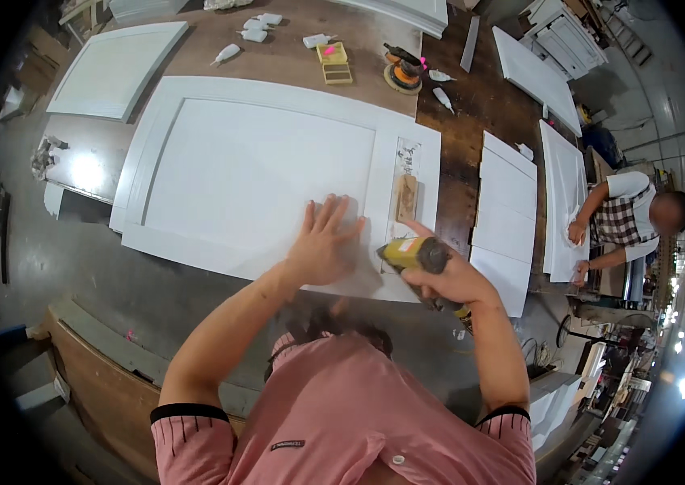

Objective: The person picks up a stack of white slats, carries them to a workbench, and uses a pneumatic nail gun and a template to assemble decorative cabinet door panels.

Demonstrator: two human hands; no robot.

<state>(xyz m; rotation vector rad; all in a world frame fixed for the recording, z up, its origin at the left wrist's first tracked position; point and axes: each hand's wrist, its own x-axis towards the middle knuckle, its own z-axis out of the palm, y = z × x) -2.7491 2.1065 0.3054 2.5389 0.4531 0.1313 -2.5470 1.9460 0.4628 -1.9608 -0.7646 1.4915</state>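
Note:
A large white panel door (pixel 262 162) with a recessed middle lies flat on the bench before me. My left hand (pixel 325 249) rests on its near part, palm down with fingers spread. In my right hand (pixel 460 279) is a yellow and black power tool (pixel 411 254), held over the panel's right-hand frame piece; its exact kind is hard to make out. Just beyond the tool, a small wooden block (pixel 406 198) lies on that frame piece, on a strip (pixel 408 153) with dark marks. The tool's tip and its contact with the panel are hidden.
Past the panel are an orange and black sander (pixel 402 71), a yellow box (pixel 334 65) and several white squeeze bottles (pixel 255 31). Another white panel (pixel 116 69) lies at far left. White boards (pixel 504 202) lie to the right, where a co-worker (pixel 630 214) leans over a panel.

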